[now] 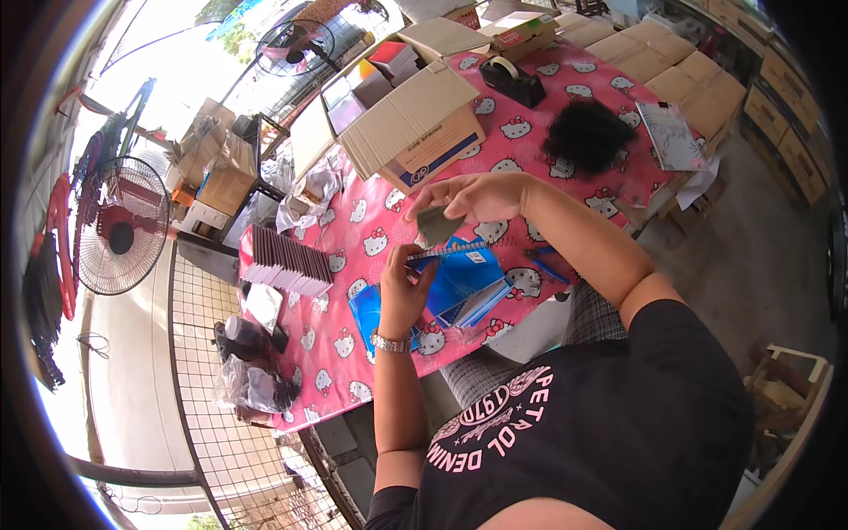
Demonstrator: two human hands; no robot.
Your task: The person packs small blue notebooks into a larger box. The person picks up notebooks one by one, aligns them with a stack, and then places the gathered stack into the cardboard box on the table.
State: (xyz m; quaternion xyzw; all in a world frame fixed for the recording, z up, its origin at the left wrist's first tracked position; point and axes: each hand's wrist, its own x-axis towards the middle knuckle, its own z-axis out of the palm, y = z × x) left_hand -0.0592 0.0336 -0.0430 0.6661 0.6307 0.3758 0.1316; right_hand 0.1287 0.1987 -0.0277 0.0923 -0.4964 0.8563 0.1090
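My left hand, with a metal-band watch on its wrist, pinches a thin, spiral-edged notebook seen nearly edge-on. Just above it, my right hand grips a flat, dark olive piece between thumb and fingers; its kind does not show. Beneath both hands lies a small pile of blue-covered notebooks, with a white label on the top one. Another blue cover sits left of my left wrist, partly hidden by it.
A pink patterned cloth covers the table. On it stand a stack of dark-edged booklets, an open carton, a tape dispenser, a black fuzzy bundle and a printed booklet. Fans stand beyond the left side.
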